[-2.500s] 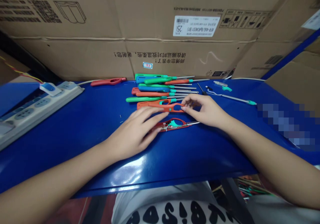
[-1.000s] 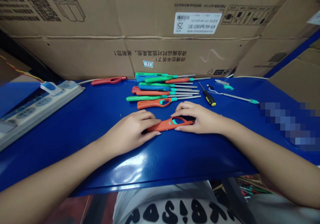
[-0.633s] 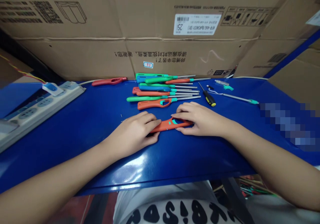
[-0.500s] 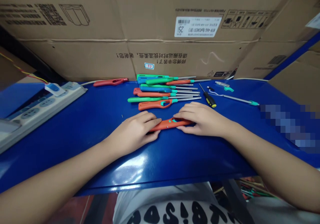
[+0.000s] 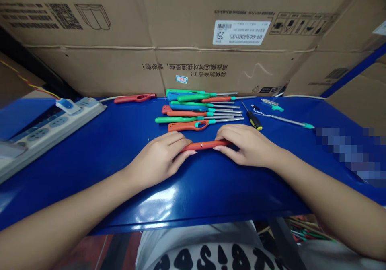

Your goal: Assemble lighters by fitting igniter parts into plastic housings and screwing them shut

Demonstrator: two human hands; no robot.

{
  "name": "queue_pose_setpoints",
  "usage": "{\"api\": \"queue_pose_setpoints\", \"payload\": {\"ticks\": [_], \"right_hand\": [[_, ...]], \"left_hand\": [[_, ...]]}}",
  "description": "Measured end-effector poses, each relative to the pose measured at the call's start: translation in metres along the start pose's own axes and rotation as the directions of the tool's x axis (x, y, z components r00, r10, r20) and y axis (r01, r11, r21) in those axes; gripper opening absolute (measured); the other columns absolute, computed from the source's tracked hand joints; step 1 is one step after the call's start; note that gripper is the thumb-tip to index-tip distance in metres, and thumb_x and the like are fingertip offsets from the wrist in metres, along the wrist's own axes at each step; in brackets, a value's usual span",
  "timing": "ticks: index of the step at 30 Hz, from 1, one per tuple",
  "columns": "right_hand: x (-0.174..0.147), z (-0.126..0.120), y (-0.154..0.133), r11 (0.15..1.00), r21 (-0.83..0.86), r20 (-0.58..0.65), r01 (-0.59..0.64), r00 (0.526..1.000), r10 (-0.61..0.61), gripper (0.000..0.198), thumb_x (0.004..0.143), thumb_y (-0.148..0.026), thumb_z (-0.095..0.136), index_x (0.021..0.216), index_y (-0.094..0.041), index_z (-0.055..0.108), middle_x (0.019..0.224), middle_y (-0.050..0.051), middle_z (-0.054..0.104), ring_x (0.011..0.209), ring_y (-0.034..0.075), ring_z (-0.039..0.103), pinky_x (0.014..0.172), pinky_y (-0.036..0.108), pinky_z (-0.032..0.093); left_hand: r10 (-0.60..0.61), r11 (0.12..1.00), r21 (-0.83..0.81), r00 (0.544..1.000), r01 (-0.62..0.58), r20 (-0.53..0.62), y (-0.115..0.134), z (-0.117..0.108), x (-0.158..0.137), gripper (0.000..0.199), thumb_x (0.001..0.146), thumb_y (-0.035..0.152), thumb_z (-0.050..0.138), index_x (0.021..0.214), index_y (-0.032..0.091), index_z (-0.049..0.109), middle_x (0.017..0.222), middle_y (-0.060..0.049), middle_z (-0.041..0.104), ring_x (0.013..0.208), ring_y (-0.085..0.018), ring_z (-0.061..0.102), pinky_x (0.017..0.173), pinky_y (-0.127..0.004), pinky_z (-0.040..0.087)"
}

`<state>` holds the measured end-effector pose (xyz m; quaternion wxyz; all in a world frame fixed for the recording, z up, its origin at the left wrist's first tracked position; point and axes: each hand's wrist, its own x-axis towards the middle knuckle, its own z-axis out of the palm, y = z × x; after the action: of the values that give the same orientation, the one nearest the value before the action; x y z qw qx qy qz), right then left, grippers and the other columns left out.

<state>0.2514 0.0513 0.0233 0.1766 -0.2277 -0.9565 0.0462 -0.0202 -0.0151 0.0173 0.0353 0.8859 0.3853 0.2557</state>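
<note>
Between my two hands lies an orange lighter handle (image 5: pixel 203 145), held level just above or on the blue table, its narrow edge turned toward me. My left hand (image 5: pixel 165 155) pinches its left end, with the thumb below and the fingers above. On its right end, my right hand (image 5: pixel 245 144) is closed in a similar grip; the fingers hide that end. A small light spot shows midway along the edge. Just beyond my hands are several stick lighters (image 5: pixel 189 114) in green, blue, red and orange, with metal tubes pointing right.
A black and yellow screwdriver (image 5: pixel 254 119) lies right of the lighters. Near it are a metal tube with wires (image 5: pixel 288 120) and a clear and teal part (image 5: pixel 271 104). A red handle (image 5: pixel 134 98) rests by the cardboard (image 5: pixel 120 73). On the left stands a power strip (image 5: pixel 50 131).
The orange lighter handle has been rolled in my hands, so its trigger opening no longer shows and the edge faces me. It has also risen slightly in view.
</note>
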Motion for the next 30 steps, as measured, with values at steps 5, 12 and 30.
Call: {"api": "queue_pose_setpoints", "payload": {"ticks": [5, 12, 30], "right_hand": [[-0.001, -0.005, 0.005, 0.999, -0.052, -0.061, -0.014, 0.998, 0.01, 0.025, 0.099, -0.04, 0.056, 0.09, -0.018, 0.061, 0.083, 0.005, 0.068, 0.076, 0.02, 0.063, 0.07, 0.03, 0.045], [-0.004, 0.002, 0.0, 0.986, -0.163, -0.126, 0.035, 0.99, -0.056, 0.028, 0.1, -0.041, 0.056, 0.087, -0.017, 0.063, 0.075, 0.002, 0.068, 0.067, 0.019, 0.064, 0.064, 0.031, 0.043], [-0.001, 0.006, -0.016, 0.968, -0.031, -0.365, 0.25, 0.899, -0.244, 0.011, 0.099, -0.023, 0.061, 0.105, -0.014, 0.065, 0.097, 0.008, 0.078, 0.087, 0.017, 0.075, 0.075, 0.026, 0.056]], "left_hand": [[-0.014, 1.0, 0.014, 1.0, 0.014, -0.016, -0.001, -0.004, 0.003, 0.02, 0.102, 0.027, 0.053, 0.104, 0.011, 0.065, 0.097, -0.009, 0.067, 0.091, -0.022, 0.063, 0.083, -0.032, 0.052], [-0.074, 0.983, -0.166, 0.997, 0.079, 0.037, -0.001, 0.0, 0.004, 0.021, 0.101, 0.031, 0.057, 0.111, 0.015, 0.067, 0.103, -0.005, 0.068, 0.092, -0.016, 0.065, 0.083, -0.025, 0.05], [-0.413, 0.377, -0.676, 0.769, 0.633, 0.489, 0.029, -0.003, 0.011, 0.031, 0.092, 0.048, 0.066, 0.099, 0.018, 0.072, 0.066, 0.003, 0.062, 0.05, -0.008, 0.047, 0.046, -0.019, 0.036]]}}
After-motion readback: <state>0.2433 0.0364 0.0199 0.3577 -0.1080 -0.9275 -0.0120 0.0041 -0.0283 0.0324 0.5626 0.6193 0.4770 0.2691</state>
